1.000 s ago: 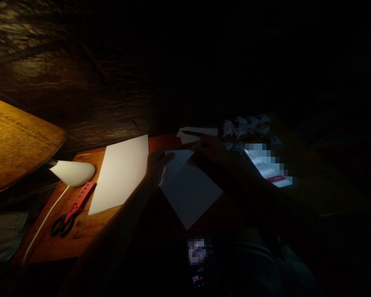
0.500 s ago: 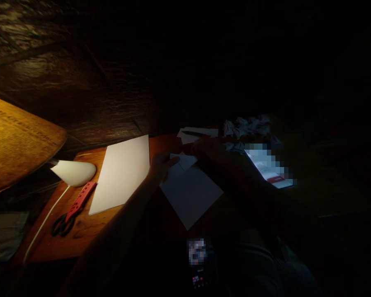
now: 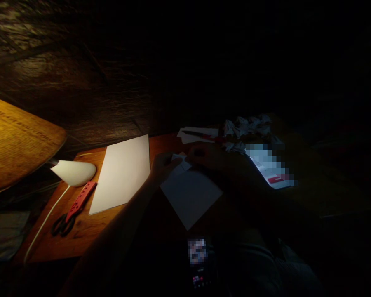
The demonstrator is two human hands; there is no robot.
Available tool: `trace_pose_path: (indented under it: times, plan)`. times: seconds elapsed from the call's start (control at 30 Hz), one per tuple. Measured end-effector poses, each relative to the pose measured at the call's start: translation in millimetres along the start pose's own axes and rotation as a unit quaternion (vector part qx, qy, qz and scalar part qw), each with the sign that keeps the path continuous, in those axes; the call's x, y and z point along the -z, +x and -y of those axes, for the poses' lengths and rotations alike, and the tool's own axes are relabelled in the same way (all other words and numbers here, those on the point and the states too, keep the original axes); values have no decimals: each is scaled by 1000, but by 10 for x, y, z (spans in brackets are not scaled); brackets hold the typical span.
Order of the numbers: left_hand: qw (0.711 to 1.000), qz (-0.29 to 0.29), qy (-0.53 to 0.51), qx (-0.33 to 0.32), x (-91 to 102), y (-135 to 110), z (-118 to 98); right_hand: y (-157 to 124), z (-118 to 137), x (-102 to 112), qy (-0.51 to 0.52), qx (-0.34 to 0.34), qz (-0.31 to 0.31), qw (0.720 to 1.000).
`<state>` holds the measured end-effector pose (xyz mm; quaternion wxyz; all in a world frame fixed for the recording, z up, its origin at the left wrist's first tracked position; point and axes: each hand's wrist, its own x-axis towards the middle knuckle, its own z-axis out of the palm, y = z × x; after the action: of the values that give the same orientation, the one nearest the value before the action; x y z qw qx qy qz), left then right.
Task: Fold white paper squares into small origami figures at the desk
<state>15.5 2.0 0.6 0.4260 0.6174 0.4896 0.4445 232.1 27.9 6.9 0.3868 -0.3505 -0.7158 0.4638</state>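
Since a moment ago, both hands have closed in over the folded top corner of the white paper sheet [image 3: 190, 196] at frame centre; left hand [image 3: 163, 165] pinches it, right hand [image 3: 204, 156] presses down. Left lie blank paper [image 3: 122, 173], scissors [image 3: 71, 210], lamp [image 3: 74, 172]; beyond, crumpled papers [image 3: 245, 126].

My hands [image 3: 165, 165] [image 3: 204, 156] meet on the folded sheet [image 3: 190, 194]; a flat sheet [image 3: 122, 173] lies left, scissors [image 3: 72, 210] and lamp [image 3: 74, 172] farther left.
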Motion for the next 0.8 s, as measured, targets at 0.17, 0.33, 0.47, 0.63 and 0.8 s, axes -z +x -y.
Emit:
trace_pose_path:
  times: [0.17,0.33,0.47,0.63,0.8]
  plan:
    - [993,-33,25,-106,15,9,-40,-31,20,-43,-60,51,-29,996]
    - [981,-54,75,-172,71,-19,-139,-86,111,-40,-165,109,-48,979]
    - [971,-40,117,-205,109,-47,-187,-117,139,-44,-186,133,-46,972]
    - [940,-45,167,-293,128,-75,-181,-108,106,-44,-239,203,-58,948]
    - [886,-76,215,-404,144,-82,-156,-85,88,-36,-277,284,-70,915]
